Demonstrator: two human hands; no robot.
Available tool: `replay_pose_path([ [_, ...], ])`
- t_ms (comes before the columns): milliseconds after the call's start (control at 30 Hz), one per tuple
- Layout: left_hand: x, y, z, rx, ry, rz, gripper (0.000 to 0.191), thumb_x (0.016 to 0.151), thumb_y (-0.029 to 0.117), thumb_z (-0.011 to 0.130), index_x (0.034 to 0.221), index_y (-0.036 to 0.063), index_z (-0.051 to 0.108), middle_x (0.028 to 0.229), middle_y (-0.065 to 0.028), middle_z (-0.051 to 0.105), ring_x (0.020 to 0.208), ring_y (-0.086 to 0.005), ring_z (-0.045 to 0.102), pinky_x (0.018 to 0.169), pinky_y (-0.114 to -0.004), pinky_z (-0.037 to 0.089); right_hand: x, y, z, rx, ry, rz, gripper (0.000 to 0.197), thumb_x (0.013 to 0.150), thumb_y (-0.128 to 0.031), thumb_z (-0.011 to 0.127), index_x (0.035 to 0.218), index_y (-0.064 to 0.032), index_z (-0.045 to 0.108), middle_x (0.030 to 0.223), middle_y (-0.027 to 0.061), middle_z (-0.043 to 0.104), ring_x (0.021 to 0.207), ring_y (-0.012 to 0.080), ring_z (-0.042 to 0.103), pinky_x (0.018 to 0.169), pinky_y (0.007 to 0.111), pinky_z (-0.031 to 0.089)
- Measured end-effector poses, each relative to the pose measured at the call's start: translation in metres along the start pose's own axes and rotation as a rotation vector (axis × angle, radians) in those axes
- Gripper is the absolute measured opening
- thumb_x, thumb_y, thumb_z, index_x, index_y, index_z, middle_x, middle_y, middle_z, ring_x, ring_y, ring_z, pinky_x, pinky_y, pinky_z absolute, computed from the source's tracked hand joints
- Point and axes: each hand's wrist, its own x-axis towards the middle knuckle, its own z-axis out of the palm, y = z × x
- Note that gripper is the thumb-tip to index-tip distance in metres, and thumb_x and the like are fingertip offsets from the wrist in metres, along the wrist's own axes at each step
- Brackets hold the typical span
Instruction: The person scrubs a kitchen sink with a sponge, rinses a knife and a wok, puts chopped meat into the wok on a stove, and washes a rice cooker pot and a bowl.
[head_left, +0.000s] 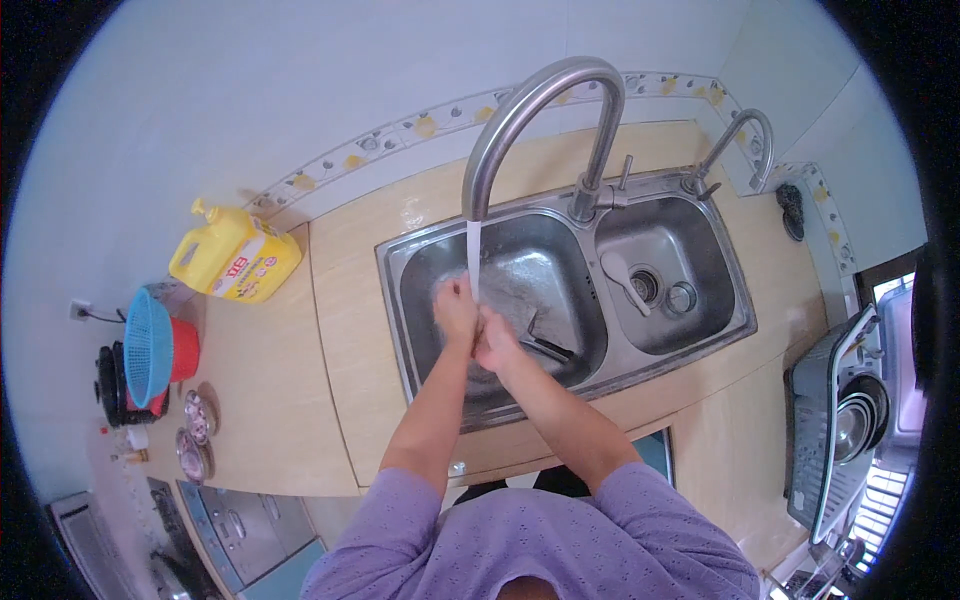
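Water runs from the tall steel faucet (551, 82) onto my two hands in the larger basin of a stainless-steel double sink (592, 300). My left hand (455, 307) lies under the stream, its fingers bent. Touching it on the right is my right hand (496, 341), partly turned up. Whether anything is between the palms cannot be told. Right of my hands, a tool with a black handle (551, 349), perhaps a peeler or knife, lies on the basin floor. A pale spoon (624, 279) rests in the smaller basin, left of the drain.
A yellow detergent jug (238, 255) stands back left on the counter. Blue (147, 349) and red plastic baskets (184, 349) and two bowls of food (199, 417) are further left. At right are a smaller faucet (739, 142) and a dish rack (825, 420) with metal bowls.
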Motion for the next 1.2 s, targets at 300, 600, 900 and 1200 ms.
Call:
replay_pose_path([
  [300,-0.035,0.006,-0.004,0.299,-0.091,0.297,0.056,0.088,0.038,0.035,0.127,-0.0011,0.032,0.131,-0.0195,0.034,0.125,-0.0351,0.026,0.103,-0.047,0.011,0.024,-0.029,-0.002,-0.072,-0.201,-0.137,0.030,0.088,-0.031,0.045,0.106,-0.0099,0.054,0.097,0.0039,0.056,0.087,0.0168,0.053,0.074,0.033,0.045],
  [600,-0.032,-0.057,-0.031,-0.964,-0.355,-0.512,0.055,0.088,0.047,0.039,0.122,0.0032,0.037,0.112,-0.0131,0.050,0.100,-0.0224,0.048,0.081,-0.036,0.039,0.063,-0.019,-0.001,-0.339,0.145,-0.297,0.019,0.084,-0.022,0.051,0.067,-0.0143,0.049,0.054,-0.0031,0.044,0.041,0.0099,0.040,0.035,0.026,0.030],
  [900,-0.004,-0.045,0.016,-1.383,-0.359,-0.944,0.051,0.090,0.045,0.029,0.119,0.0047,0.041,0.111,-0.0140,0.051,0.097,-0.0284,0.051,0.085,-0.043,0.039,0.061,-0.037,-0.012,-0.206,-0.008,-0.065,0.016,0.082,-0.025,0.054,0.080,-0.0098,0.051,0.066,0.0042,0.050,0.055,0.0186,0.050,0.048,0.032,0.041],
  [1200,0.019,-0.003,0.079,-1.725,-0.580,-0.668,0.055,0.091,0.040,0.033,0.113,-0.0096,0.042,0.109,-0.0210,0.052,0.104,-0.0325,0.048,0.091,-0.041,0.039,-0.080,-0.029,0.024,-1.575,-0.272,-1.153,0.021,0.072,-0.004,0.057,0.093,-0.0032,0.061,0.105,0.0148,0.051,0.106,0.0289,0.046,0.088,0.035,0.037],
])
